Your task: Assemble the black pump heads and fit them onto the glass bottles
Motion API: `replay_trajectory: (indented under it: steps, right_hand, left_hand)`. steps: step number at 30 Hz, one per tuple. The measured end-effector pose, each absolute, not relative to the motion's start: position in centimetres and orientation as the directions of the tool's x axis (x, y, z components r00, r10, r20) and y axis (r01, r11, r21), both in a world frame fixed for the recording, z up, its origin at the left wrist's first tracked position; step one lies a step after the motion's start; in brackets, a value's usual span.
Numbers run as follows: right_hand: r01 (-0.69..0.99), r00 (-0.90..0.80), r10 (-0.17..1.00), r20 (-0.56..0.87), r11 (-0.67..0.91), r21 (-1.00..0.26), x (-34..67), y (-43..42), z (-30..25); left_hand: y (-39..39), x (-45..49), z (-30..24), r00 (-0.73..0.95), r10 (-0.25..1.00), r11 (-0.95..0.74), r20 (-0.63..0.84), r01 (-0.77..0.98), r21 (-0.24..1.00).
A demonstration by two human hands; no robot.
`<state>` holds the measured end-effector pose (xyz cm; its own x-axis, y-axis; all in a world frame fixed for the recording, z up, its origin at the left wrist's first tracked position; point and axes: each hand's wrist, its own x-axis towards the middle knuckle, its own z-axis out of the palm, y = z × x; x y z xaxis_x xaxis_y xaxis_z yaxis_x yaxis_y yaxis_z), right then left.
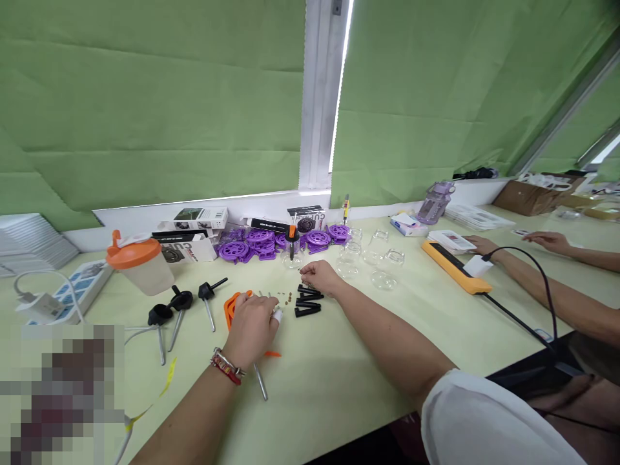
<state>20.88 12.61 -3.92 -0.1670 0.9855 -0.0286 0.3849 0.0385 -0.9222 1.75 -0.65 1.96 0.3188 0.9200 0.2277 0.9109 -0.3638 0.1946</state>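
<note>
My left hand (254,323), with bracelets at the wrist and a white wrap on the thumb, is curled closed over the table. What its fingers hold is hidden. An orange plastic part (231,309) shows beside it, and a metal rod (260,382) with an orange tip (272,354) sticks out below it. My right hand (320,276) pinches something too small to make out. Between the hands lie tiny brass-coloured pieces (289,298). Several black plastic handles (308,311) lie just under my right hand. Behind it, a glass jar (291,261) carries a black-and-orange piece (292,240).
Black funnel-like parts with metal rods (181,300) lie at left, near an orange-lidded cup (140,268) and a power strip (90,290). Purple plastic parts (261,242), boxes (194,245) and glass jars (385,268) stand behind. At right is an orange power strip (455,268), near co-workers' hands.
</note>
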Motion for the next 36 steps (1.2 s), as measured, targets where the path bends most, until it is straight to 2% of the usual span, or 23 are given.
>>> replay_trajectory:
  steps: [15, 25, 30, 36]
  right_hand:
    - [0.448, -0.163, 0.986, 0.040, 0.110, -0.887, 21.3, 12.6, -4.8]
    - [0.654, -0.033, 0.995, 0.091, 0.091, -0.751, 22.7, 13.1, -4.0]
    - [0.720, -0.080, 0.992, 0.099, 0.126, -0.683, 23.0, 13.1, -4.3]
    - [0.734, -0.132, 0.986, 0.098, 0.164, -0.660, 22.6, 13.6, -4.3]
  left_hand:
    - [-0.6, 1.8, 2.0, 0.319, 0.920, -0.367, 0.228, 0.905, 0.214]
    - [-0.5, 1.3, 2.1, 0.304, 0.926, -0.357, 0.224, 0.900, 0.250]
    - [-0.3, 0.9, 2.1, 0.293, 0.929, -0.349, 0.226, 0.898, 0.267]
    - [-0.1, 0.4, 1.9, 0.274, 0.937, -0.330, 0.219, 0.900, 0.285]
